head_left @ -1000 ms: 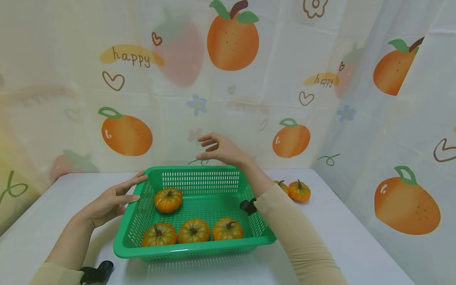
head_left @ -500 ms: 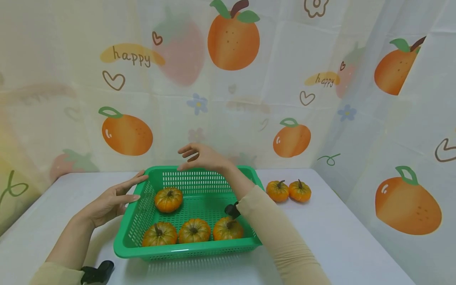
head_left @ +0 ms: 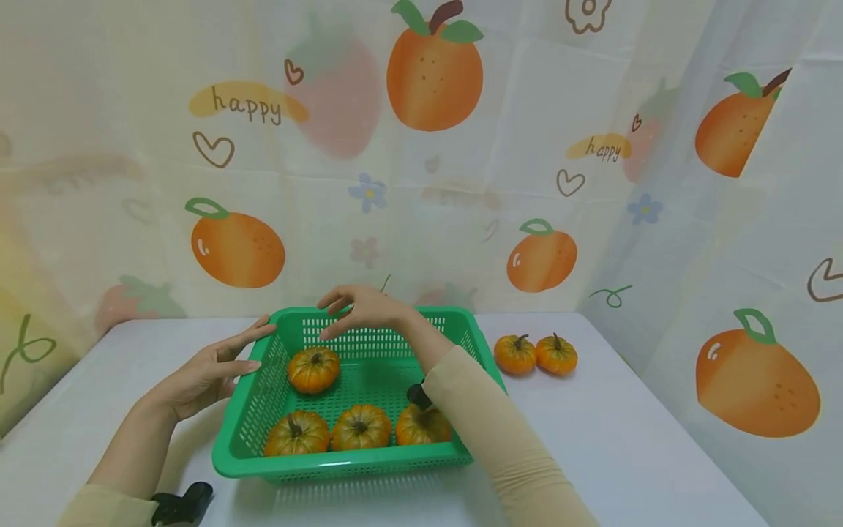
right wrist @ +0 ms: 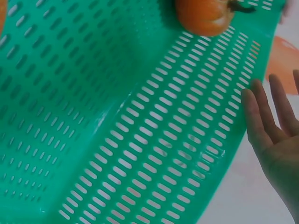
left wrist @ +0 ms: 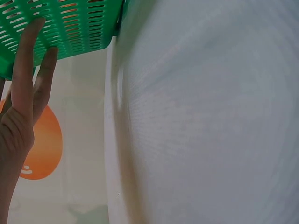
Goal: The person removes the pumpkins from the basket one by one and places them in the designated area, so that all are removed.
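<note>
A green plastic basket (head_left: 342,462) with slotted walls stands on the white table. Inside it, a small orange pumpkin (head_left: 313,372) sits at the back left, and three more, such as the middle pumpkin (head_left: 361,428), line the front wall. My left hand (head_left: 204,377) touches the basket's left rim; in the left wrist view its straight fingers (left wrist: 23,70) lie against the outer wall. Above the back of the basket hovers my right hand (head_left: 365,309), fingers loosely bent and holding nothing, close to the back-left pumpkin. The right wrist view shows the right hand (right wrist: 280,144) beside the rim.
Two more pumpkins, a left one (head_left: 516,355) and a right one (head_left: 556,355), sit side by side on the table, right of the basket. A fruit-print curtain (head_left: 435,219) hangs behind the table (head_left: 612,439) and along its right side.
My right hand has moved left and down, from above the basket's back rim toward the back-left pumpkin. The left hand and the basket have stayed in place.
</note>
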Demonstrator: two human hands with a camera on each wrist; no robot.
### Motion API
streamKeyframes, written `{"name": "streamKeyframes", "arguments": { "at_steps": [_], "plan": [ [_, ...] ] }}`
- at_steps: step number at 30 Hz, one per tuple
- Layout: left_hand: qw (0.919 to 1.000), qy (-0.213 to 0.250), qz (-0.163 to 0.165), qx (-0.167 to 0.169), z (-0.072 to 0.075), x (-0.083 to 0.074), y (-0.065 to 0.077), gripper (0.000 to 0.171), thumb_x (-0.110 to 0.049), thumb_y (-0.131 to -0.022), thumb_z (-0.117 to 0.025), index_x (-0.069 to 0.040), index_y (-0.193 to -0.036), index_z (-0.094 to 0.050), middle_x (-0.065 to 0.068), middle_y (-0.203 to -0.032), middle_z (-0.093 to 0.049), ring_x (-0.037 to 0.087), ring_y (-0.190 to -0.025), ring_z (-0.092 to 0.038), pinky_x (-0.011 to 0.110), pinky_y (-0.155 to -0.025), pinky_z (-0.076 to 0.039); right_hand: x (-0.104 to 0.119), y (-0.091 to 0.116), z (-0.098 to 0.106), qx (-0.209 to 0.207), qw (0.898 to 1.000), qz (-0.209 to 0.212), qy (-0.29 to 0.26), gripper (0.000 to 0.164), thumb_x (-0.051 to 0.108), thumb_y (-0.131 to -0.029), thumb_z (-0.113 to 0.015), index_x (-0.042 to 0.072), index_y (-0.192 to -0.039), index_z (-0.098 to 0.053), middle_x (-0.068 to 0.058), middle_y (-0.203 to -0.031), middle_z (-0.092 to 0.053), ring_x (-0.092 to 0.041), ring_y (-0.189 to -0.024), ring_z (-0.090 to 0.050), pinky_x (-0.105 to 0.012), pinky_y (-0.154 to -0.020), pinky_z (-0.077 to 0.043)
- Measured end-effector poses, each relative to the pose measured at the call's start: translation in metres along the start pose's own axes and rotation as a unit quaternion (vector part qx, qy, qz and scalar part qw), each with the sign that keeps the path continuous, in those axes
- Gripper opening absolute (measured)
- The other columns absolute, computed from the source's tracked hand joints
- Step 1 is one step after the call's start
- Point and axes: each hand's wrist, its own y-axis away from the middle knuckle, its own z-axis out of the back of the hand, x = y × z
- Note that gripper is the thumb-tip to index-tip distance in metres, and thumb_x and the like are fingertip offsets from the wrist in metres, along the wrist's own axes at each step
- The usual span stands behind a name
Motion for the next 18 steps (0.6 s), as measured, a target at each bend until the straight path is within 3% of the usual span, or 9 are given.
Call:
{"name": "streamKeyframes", "arguments": {
  "at_steps": [10,18],
  "plan": [
    [0.9999,-0.009,-0.001,-0.007,0.0,0.0,0.0,0.064,-0.004,-0.103,-0.041,-0.014,-0.16,-0.013,-0.008,-0.166,0.022,0.012,-0.089,-0.073,0.033,-0.083,-0.061,-0.005,-0.013,-0.013,0.056,0.998,-0.016,0.007,0.064,0.03,-0.086,-0.076,0.015,-0.143,-0.051,-0.013,-0.147,-0.052,-0.031,-0.136,-0.05,-0.042,-0.103,-0.053],
    [0.9999,-0.008,0.002,-0.012,-0.003,0.001,0.0,0.064,-0.005,-0.103,-0.042,-0.014,-0.16,-0.014,-0.009,-0.167,0.021,0.009,-0.082,-0.072,0.03,-0.078,-0.061,-0.008,-0.015,-0.025,0.076,0.995,-0.027,0.058,0.07,0.033,-0.083,-0.079,0.017,-0.145,-0.048,-0.008,-0.146,-0.053,-0.022,-0.134,-0.052,-0.028,-0.099,-0.052]
  ]
}}
